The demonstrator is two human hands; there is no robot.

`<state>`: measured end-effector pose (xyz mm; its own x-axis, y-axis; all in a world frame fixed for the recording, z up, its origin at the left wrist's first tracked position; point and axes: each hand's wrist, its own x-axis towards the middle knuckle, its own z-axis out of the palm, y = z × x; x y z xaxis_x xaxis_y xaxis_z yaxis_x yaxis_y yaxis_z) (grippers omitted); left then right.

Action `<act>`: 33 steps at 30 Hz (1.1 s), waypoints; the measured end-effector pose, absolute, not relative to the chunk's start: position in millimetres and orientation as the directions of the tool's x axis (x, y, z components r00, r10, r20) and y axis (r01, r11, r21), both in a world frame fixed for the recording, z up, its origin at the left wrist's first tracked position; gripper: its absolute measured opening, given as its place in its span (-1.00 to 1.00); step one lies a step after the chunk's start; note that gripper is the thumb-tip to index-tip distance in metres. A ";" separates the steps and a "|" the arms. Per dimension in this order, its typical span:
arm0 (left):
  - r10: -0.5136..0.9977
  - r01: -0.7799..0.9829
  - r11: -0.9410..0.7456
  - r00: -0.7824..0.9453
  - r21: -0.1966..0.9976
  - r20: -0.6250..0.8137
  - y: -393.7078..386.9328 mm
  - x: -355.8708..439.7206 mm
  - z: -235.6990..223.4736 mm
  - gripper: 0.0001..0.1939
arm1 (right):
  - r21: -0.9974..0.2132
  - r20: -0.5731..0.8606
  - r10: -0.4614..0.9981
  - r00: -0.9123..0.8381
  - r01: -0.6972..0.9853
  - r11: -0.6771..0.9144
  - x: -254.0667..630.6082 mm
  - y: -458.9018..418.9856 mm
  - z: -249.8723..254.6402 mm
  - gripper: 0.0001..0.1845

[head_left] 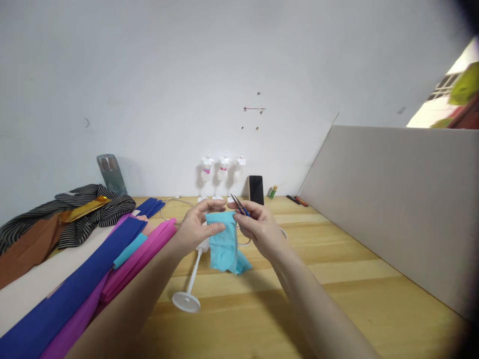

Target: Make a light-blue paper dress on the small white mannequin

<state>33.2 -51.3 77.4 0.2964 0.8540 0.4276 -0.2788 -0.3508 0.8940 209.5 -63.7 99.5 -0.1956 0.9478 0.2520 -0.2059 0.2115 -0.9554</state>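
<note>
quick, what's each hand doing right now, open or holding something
Left hand: closed on the turquoise cloth, thumb in front.
Right hand: closed, holding small blue-handled scissors, thumb at the cloth's upper corner.

From head height, one view is directed forward and down; left hand (198, 227) and right hand (264, 229) are framed near, wall (168, 75) faced beyond counter (355, 279).
</note>
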 end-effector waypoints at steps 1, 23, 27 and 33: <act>0.845 -0.266 -0.381 0.288 0.886 0.450 -50.5 32.5 76.6 -0.55 | -0.955 0.250 0.950 -0.188 -0.209 0.210 209.2 -63.5 99.3 -0.66; 0.920 -0.031 -0.304 0.251 0.952 0.302 -55.8 37.4 86.4 -0.77 | -0.955 0.276 0.954 -0.120 -0.146 0.258 208.7 -62.0 100.7 -0.68; 0.927 -0.050 -0.306 0.211 0.951 0.310 -56.3 37.8 87.5 -0.75 | -0.947 0.302 0.948 -0.099 -0.143 0.287 207.7 -61.7 99.9 -0.72; 0.931 -0.130 -0.253 0.238 0.959 0.278 -57.6 37.7 89.9 -0.66 | -0.942 0.323 0.944 -0.058 -0.119 0.315 206.3 -58.1 94.8 -0.71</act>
<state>37.7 -57.6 89.9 0.2380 0.9305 0.2784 -0.1305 -0.2534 0.9585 206.3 -58.1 94.8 -0.0578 0.9445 0.3234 -0.1192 0.3151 -0.9415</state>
